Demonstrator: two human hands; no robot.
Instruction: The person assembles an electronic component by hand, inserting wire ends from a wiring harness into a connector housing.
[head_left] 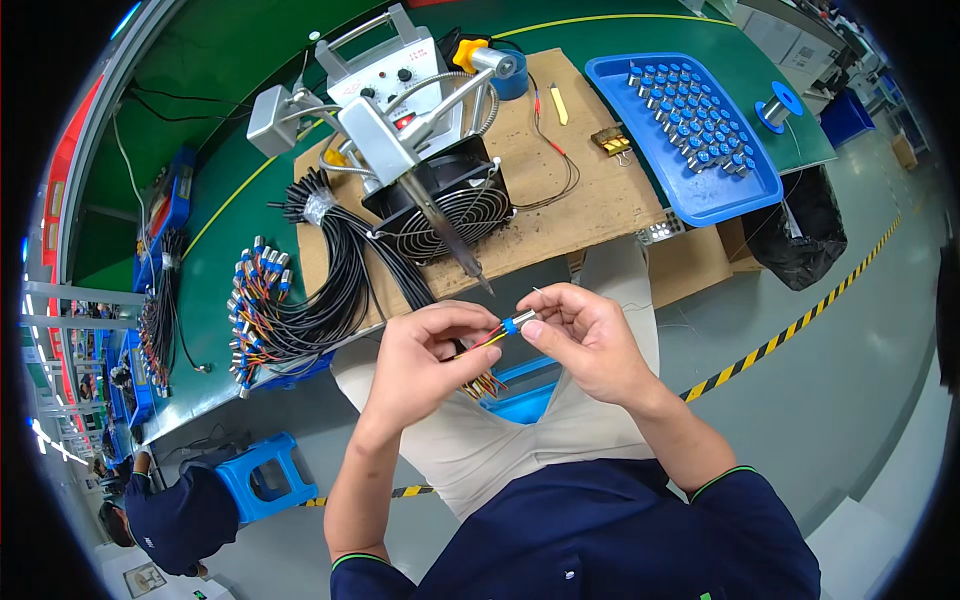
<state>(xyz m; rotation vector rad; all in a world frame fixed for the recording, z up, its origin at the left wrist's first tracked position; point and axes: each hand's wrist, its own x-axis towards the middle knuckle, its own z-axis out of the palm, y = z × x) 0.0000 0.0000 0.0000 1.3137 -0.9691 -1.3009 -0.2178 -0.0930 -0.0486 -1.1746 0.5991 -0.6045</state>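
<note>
In front of my lap, my left hand [432, 355] pinches the thin red and yellow wires [492, 339] of a cable close to a small connector. That connector [517, 321], a silver metal cylinder with a blue end, sits between the thumb and fingers of my right hand [590, 340]. A thin pale strand, apparently solder wire [540, 292], sticks up from the right fingers. Just above both hands, a mounted soldering iron [440, 222] points its tip down, apart from the connector. More stripped coloured wire ends [483, 385] hang below my left hand.
A black fan [445, 205] and a soldering station [400, 85] stand on cardboard [590, 205]. A blue tray [722, 205] holds many connectors; a solder spool [778, 107] stands beside it. Bundled black cables [345, 270] with connectors [258, 300] lie left. Another person [180, 515] sits lower left.
</note>
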